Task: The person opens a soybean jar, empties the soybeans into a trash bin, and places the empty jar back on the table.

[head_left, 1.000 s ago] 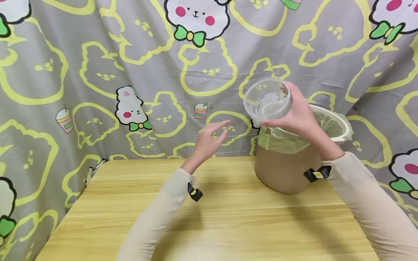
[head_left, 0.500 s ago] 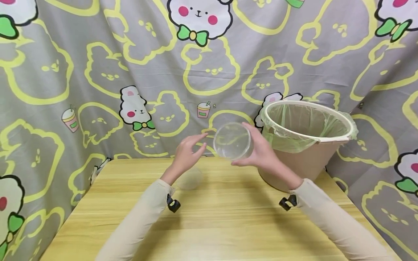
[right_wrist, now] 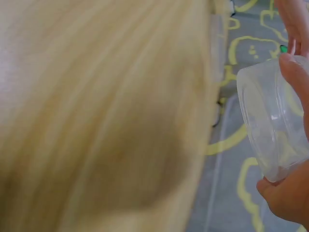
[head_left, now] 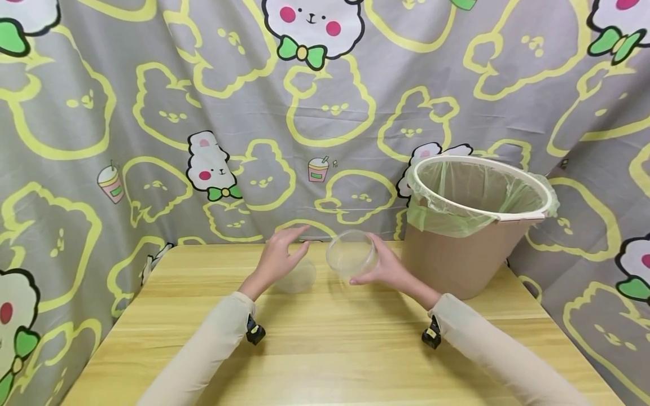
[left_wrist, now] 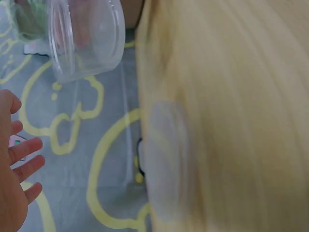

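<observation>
My right hand [head_left: 383, 264] holds a clear round plastic tub [head_left: 350, 254] by its side, thumb below and fingers round the far edge. In the right wrist view the tub [right_wrist: 263, 116] appears with its base turned toward the table. My left hand [head_left: 278, 255] is raised with fingers apart and holds nothing. Just below and beside it, a clear round plastic lid [head_left: 296, 277] lies flat on the table. The left wrist view shows the tub [left_wrist: 87, 38] apart from the left hand [left_wrist: 17, 164], and the lid [left_wrist: 166, 159] on the wood.
A beige waste bin [head_left: 447, 259] with a green bag liner [head_left: 442, 223] folded over its rim stands at the back right, beside the right hand. The wooden table [head_left: 335, 349] ends at a patterned grey curtain [head_left: 244, 101] behind.
My right hand has brought the tub from in front of the bin down and left, close over the table. My left hand has moved left and lower, and the lid has come into view.
</observation>
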A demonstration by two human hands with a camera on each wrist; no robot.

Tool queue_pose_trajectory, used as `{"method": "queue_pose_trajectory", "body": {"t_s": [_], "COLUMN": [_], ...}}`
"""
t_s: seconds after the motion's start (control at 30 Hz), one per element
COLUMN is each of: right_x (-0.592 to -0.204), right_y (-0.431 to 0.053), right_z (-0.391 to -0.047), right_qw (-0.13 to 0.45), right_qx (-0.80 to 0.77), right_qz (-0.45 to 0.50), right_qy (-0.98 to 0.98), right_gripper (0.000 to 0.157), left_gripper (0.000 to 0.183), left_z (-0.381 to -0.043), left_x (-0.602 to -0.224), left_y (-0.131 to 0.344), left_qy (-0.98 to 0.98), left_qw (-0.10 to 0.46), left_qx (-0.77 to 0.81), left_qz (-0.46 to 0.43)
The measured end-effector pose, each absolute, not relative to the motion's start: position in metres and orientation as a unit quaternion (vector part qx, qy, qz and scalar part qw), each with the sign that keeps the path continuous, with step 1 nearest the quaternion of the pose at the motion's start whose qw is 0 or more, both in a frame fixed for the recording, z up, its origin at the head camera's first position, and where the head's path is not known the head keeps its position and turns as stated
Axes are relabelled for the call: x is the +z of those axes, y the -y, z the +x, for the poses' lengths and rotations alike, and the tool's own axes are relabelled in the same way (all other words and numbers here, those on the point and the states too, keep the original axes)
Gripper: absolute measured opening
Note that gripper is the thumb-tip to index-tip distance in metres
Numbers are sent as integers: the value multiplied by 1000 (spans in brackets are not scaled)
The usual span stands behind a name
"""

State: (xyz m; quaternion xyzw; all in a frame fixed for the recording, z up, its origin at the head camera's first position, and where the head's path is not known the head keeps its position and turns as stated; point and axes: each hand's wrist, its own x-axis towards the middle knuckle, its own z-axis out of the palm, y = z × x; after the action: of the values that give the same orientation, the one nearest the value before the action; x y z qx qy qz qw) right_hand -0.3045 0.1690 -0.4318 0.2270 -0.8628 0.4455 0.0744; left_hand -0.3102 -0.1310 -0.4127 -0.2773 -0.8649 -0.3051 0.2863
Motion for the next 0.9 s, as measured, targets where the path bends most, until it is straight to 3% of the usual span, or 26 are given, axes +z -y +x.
{"method": "queue_pose_trajectory", "body": {"t_s": [0.27,0.9], "right_x": [-456,-476], "right_y": [-169,-168], "right_z": [-308,-307], "right_qw": [7,-88], "right_qx": [439,449], "right_qz": [210,180], "right_qy": [874,871], "right_gripper": [124,123], "left_gripper": [46,53], "left_z": [-306,-303], "left_x": [-430,-446], "left_y": [134,136], "left_qy": [891,896], "left_qw": [236,212], "left_qx": [-294,-299], "left_qz": [-253,-252]}}
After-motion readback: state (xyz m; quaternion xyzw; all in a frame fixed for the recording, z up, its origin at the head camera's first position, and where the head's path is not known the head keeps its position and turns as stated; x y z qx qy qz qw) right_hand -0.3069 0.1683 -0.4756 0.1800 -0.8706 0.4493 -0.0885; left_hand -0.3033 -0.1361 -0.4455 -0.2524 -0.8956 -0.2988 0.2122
